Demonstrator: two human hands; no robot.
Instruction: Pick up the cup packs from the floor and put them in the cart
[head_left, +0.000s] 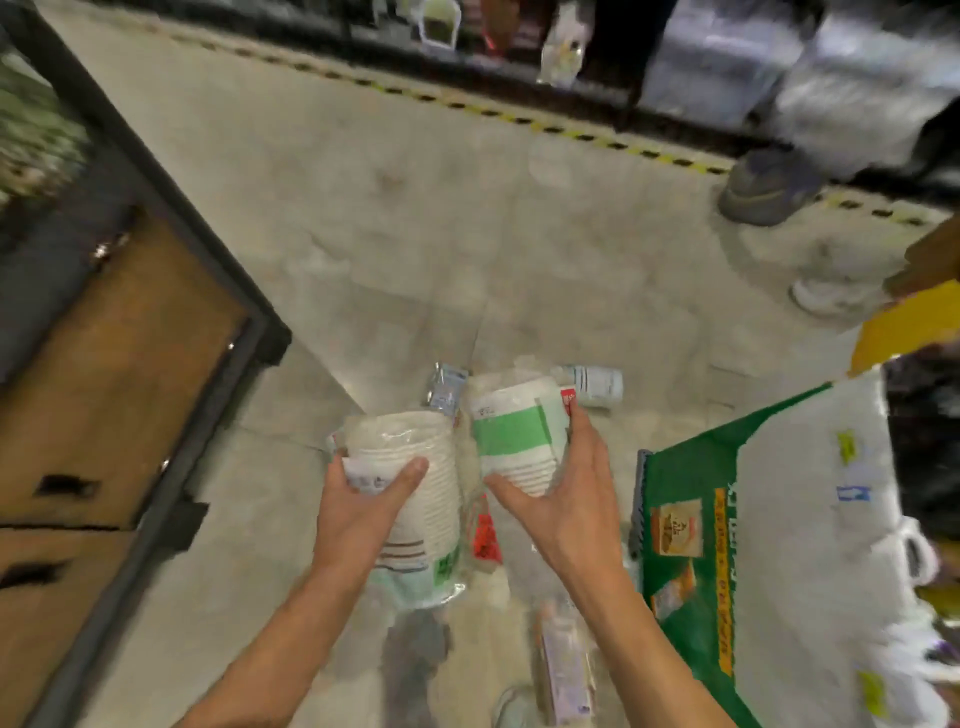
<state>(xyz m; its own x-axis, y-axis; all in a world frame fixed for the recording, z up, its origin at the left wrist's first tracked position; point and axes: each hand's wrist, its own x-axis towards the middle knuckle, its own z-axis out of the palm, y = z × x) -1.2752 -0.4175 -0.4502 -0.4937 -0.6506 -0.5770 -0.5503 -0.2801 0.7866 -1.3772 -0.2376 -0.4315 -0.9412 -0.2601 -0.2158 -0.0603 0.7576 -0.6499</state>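
Observation:
My left hand (363, 514) grips a clear-wrapped pack of stacked white cups (415, 499), held above the floor. Just to its right, my right hand (566, 493) wraps its fingers around a second cup pack with a green band (514, 431). Both packs are lifted and nearly touch each other. Two more small wrapped packs lie on the pale floor beyond them, one (444, 387) left of centre and one (597, 384) to the right. The cart (636, 499) shows only as a dark edge at the right, behind a large green and white bag (769, 545).
A dark-framed shelf unit with wooden panels (124, 374) stands on the left. Another person's shoes (763, 187) stand at the upper right near a yellow-black floor stripe. A pinkish pack (563, 670) and a red label (485, 535) lie under my arms. A yellow box (909, 327) sits at the right edge.

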